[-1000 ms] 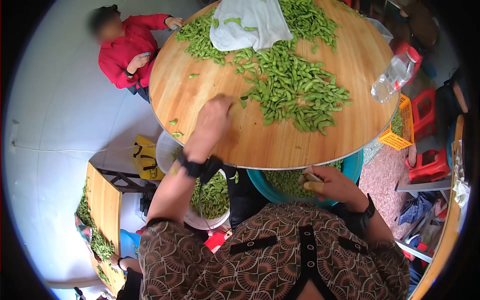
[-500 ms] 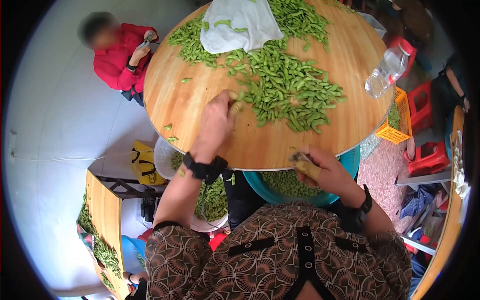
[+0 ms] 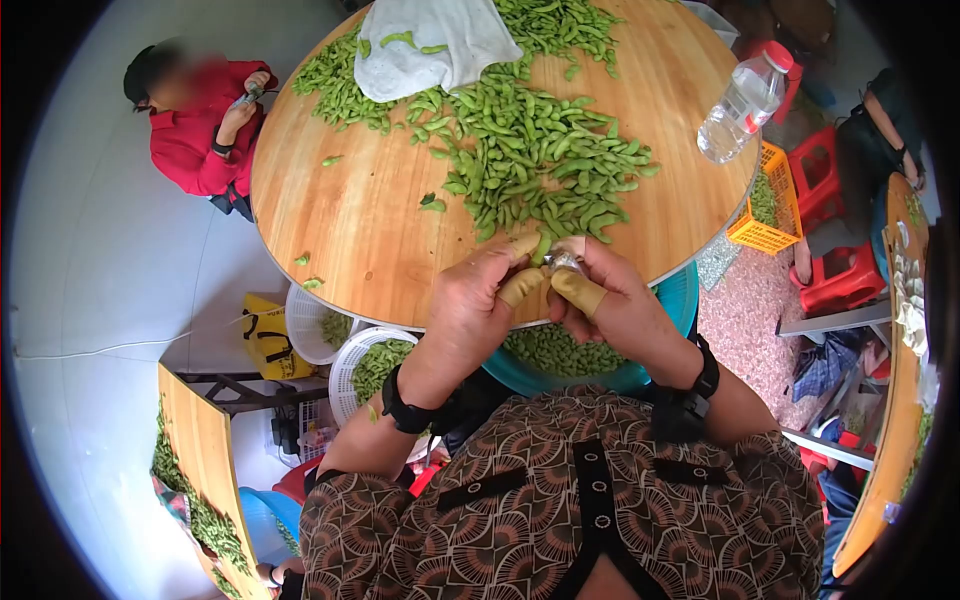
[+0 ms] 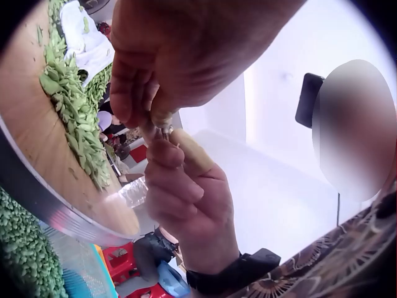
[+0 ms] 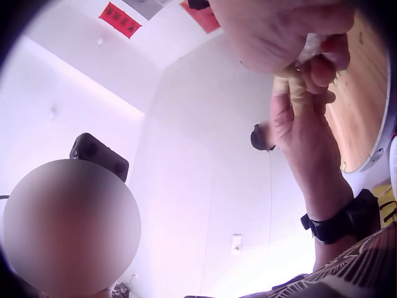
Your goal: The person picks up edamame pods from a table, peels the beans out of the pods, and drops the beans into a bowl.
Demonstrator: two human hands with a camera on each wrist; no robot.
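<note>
My left hand (image 3: 472, 290) pinches a green soybean pod (image 3: 542, 248) between thumb and forefinger, close over the round table's (image 3: 350, 240) near edge. My right hand (image 3: 625, 305) meets it there, gripping a small silver metal tool (image 3: 565, 261) whose tip is right at the pod; I cannot tell its kind. Yellowish covers wrap the thumbs and forefingers. Beyond the hands a heap of soybean pods (image 3: 530, 150) spreads across the wood. In the left wrist view the right hand (image 4: 186, 186) is below the left; fingers mostly hide the tool.
A white cloth (image 3: 430, 45) lies on the pods, and a clear bottle (image 3: 740, 108) stands toward the table's right edge. Under the near edge are a teal basin (image 3: 635, 380) of pods and white baskets (image 3: 345, 375). A person in red (image 3: 195, 130) is at the left.
My left hand has come from beside the heap back toward me with a pod. My right hand has risen from over the basin, bringing the metal tool to meet it. The head view has shifted.
</note>
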